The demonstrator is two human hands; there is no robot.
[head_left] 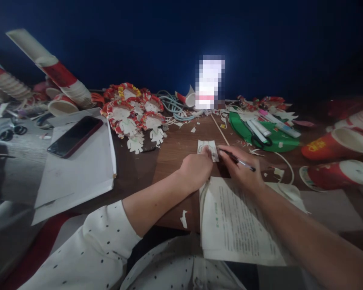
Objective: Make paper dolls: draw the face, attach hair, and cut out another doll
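Resting at table centre: small paper cutout (208,150), pinned flat by left hand (196,169), fingers pressed together on its near edge; right hand (240,171) clamps a pen (238,161), tip at the cutout's 3 o'clock edge. Likely light, flimsy, tearable; best held by its margins. Printed sheet (238,225) at 6 o'clock; paper dolls (133,117) at 10; green plate (275,139) at 2; phone (75,136) at 9.
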